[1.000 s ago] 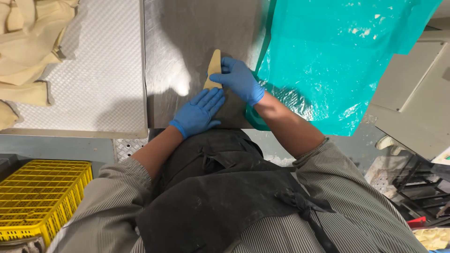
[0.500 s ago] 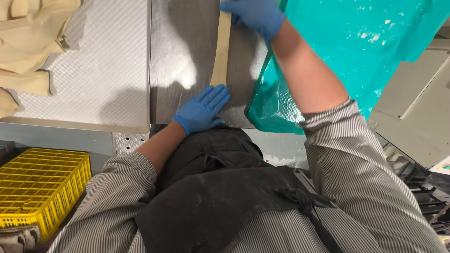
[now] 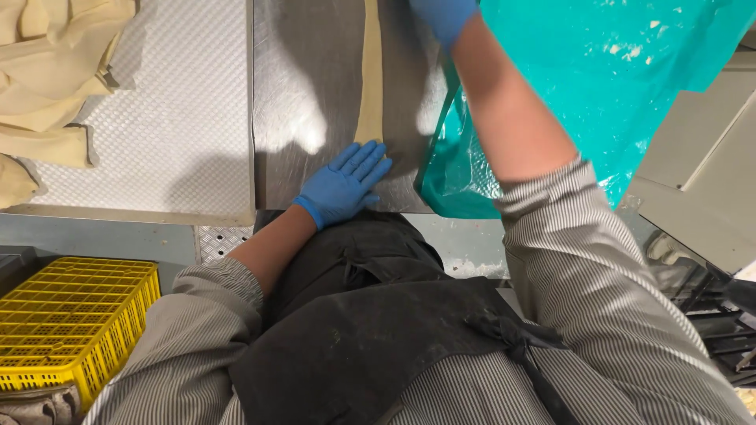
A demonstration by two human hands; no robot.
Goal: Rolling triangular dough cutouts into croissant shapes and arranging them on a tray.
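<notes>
Since the earlier frames the right hand [image 3: 445, 14] has run farther up the table [image 3: 315, 94], almost out of the top of the view, and the dough strip [image 3: 370, 71] has grown longer and thinner behind it. That hand is cut off by the frame edge, so I cannot tell whether its grip is closed on the strip or only pressing it. The left hand [image 3: 345, 182], in a blue glove, lies flat and open with fingers spread, pinning the near end of the strip to the steel; it grasps nothing.

By my reading, the step in hand is drawing the dough out into a long band along the table. The next move would call for steady pressure at the near end and an even pull at the far one, lest the strip thin out or tear.

The strip lies straight up the middle of the steel table. To the left sits a white dimpled mat [image 3: 157, 118] with folded dough sheets [image 3: 55, 71] heaped at its far left corner. A teal plastic sheet [image 3: 598, 86] lies crumpled on the right, touching the table's edge. Below left stands a yellow crate [image 3: 71, 323]. The person wears a striped shirt and dark apron [image 3: 370, 346].
</notes>
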